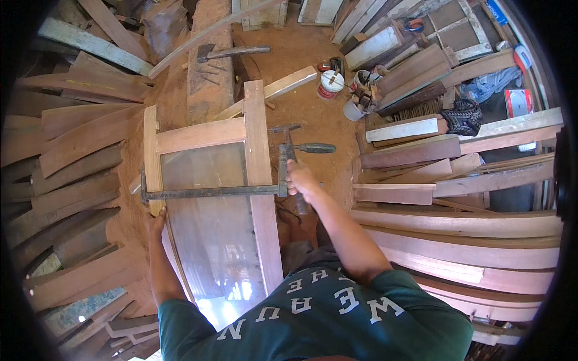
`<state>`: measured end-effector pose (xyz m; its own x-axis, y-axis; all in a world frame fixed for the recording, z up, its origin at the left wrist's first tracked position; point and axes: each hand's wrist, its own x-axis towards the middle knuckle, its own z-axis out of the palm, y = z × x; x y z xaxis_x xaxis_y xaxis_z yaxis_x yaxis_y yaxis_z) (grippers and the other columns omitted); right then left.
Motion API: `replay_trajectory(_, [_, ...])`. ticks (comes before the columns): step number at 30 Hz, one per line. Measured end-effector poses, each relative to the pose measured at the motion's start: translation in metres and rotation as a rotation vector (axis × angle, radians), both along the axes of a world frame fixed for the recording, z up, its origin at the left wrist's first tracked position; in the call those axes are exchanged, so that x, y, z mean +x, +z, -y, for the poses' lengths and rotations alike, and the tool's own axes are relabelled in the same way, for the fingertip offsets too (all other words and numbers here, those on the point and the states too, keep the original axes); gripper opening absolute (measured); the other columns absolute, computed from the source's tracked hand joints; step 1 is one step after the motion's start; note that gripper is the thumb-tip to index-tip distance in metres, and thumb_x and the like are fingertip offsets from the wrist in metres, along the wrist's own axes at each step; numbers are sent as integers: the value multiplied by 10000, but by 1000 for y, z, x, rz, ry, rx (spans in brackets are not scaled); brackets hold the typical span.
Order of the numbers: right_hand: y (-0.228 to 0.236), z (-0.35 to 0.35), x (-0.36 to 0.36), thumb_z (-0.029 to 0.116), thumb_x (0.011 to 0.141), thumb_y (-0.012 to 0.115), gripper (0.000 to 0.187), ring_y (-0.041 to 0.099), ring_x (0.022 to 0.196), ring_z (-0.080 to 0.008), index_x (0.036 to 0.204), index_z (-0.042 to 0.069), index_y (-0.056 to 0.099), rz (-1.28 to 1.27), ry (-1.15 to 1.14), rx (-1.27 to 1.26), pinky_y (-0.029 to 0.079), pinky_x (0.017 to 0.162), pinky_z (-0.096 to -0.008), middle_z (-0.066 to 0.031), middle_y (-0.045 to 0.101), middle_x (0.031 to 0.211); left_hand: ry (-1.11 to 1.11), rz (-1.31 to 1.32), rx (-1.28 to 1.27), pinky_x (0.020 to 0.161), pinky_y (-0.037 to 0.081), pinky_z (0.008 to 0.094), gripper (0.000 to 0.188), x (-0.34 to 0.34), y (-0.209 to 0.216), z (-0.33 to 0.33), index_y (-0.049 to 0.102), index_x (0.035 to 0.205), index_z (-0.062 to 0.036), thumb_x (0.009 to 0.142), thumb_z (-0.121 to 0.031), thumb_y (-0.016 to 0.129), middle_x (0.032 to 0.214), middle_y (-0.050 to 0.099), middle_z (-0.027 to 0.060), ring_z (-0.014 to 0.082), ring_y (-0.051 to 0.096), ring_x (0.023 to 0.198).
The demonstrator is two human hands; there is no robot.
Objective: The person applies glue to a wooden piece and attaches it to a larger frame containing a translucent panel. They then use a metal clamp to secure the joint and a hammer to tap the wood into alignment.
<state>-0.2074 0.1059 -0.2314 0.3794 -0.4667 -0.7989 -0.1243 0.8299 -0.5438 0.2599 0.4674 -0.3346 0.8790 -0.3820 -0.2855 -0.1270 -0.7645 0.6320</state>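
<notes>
A wooden frame (260,174) with a top rail (201,136) surrounds a glass pane (208,225) in front of me. A metal bar clamp (211,192) spans it from side to side, its wooden handle (316,148) sticking out on the right. My right hand (302,179) is closed around the handle of a hammer (288,144), whose head is beyond the clamp's right jaw. My left hand (156,221) is closed on the lower end of the frame's left wooden piece (153,153), just below the clamp's left jaw.
Another hammer (235,52) rests on a sawdust-covered wooden bench (209,90) beside several nails. A white tub (330,84) and a bucket of wood bits (354,109) stand at the far right. Stacked boards (84,180) line the left, and long planks (457,224) line the right.
</notes>
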Motion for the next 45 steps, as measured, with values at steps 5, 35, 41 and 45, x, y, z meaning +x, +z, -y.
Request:
replay_trajectory(5, [-5,2,-4,199,1039,502,69,446,452,-161,1023,133,490,-146,-579,-282,400,386,-343,-20,459,630,-7,-35,72,894,532,387,567,-6,16,17,594,1149,77,797,-273,869,1121,690,206,275,667,1021])
replay_trajectory(35, [-6,-16,20,279,1047,516,203,519,493,-177,1055,92,439,-23,-214,-218,423,377,-320,-60,516,738,17,-26,165,874,525,381,621,-15,32,14,596,1177,54,821,-394,839,1123,683,188,265,655,989])
replay_trajectory(41, [-76,-29,7,305,1048,512,238,488,437,-180,1075,76,451,24,-455,-496,404,366,-332,-48,484,651,-13,-123,145,892,524,379,636,-25,54,34,593,1215,77,827,-366,833,1156,677,212,268,651,1045])
replay_trajectory(45, [17,-7,15,265,1053,514,173,479,461,-137,1093,108,454,-116,-24,-166,387,369,-299,-18,469,664,-56,-78,88,913,517,379,697,-16,39,16,560,1286,93,833,-365,826,1193,666,224,274,645,1080])
